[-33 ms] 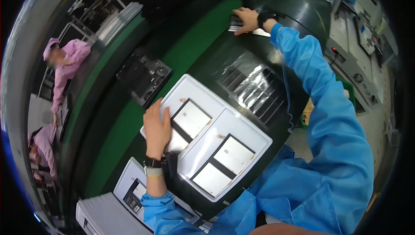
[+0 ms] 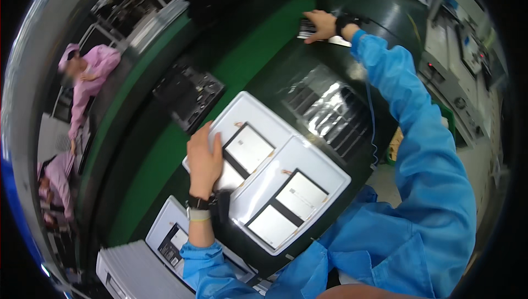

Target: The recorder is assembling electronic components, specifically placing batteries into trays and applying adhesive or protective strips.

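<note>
A white plastic tray [image 2: 340,174] with two compartments lies at a slant in front of me. Each compartment bears flat battery packs [image 2: 249,149], white-faced with black edges and small orange tabs. My left hand [image 2: 204,161] lies over the tray's left side, fingers stretched out and thumb apart, partly covering a pack. Far off to the right, my right hand [image 2: 322,25] reaches across a flat pack [image 2: 306,28] with a black, white-marked face, thumb and fingers at its opposite edges. The palm hides much of that pack.
Clear plastic with dark strips [image 2: 324,106] lies beyond the tray. A black fixture [image 2: 188,94] sits on the green surface [image 2: 250,59]. Stacked trays [image 2: 137,271] stand lower left, beside another tray of packs. Equipment [image 2: 454,92] lines the right. People in pink [image 2: 91,70] work far left.
</note>
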`<state>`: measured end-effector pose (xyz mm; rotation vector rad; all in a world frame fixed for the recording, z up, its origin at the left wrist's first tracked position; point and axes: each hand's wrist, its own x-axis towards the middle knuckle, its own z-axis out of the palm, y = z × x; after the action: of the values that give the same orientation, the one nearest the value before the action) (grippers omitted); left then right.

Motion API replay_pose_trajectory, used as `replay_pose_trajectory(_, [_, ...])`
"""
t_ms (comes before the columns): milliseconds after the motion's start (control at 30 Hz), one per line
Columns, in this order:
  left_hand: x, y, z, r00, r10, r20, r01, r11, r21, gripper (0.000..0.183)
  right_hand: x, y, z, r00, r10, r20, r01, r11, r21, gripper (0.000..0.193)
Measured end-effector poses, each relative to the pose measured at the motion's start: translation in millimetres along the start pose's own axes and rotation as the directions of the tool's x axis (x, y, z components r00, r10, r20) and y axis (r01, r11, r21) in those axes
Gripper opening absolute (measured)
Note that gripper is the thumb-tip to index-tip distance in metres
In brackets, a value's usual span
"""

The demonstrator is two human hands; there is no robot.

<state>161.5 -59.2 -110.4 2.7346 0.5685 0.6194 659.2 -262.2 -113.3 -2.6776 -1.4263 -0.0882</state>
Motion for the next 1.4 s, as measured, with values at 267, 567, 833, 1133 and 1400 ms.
replay_pose_trajectory(267, [4,-7,-10,0.999,0.015,-0.038,-0.017,0.998,-0.063,0.036,-11,-17,-23,0.975,-0.163,-0.150,0.172,0.984,0.053,0.106])
replay_pose_trajectory(567, [59,-97,-24,0.806,-0.580,0.122,0.582,0.813,0.022,0.104,-15,-74,-16,0.958,-0.233,-0.165,0.257,0.957,0.138,0.124])
replay_pose_trajectory(833, [64,-90,-20,0.830,-0.534,0.160,0.540,0.841,0.003,0.092,-32,-148,-88,0.854,-0.233,-0.464,0.518,0.451,0.727,0.076])
replay_pose_trajectory(1133, [92,-97,-34,0.715,-0.574,0.398,0.537,0.086,-0.839,0.050,-31,-172,-92,0.874,-0.146,-0.463,0.478,0.081,0.875,0.063])
replay_pose_trajectory(1400, [126,-9,-14,0.632,-0.520,0.575,0.723,0.127,-0.679,0.044,-35,-161,-112,0.842,-0.092,-0.532,0.514,-0.164,0.842,0.059])
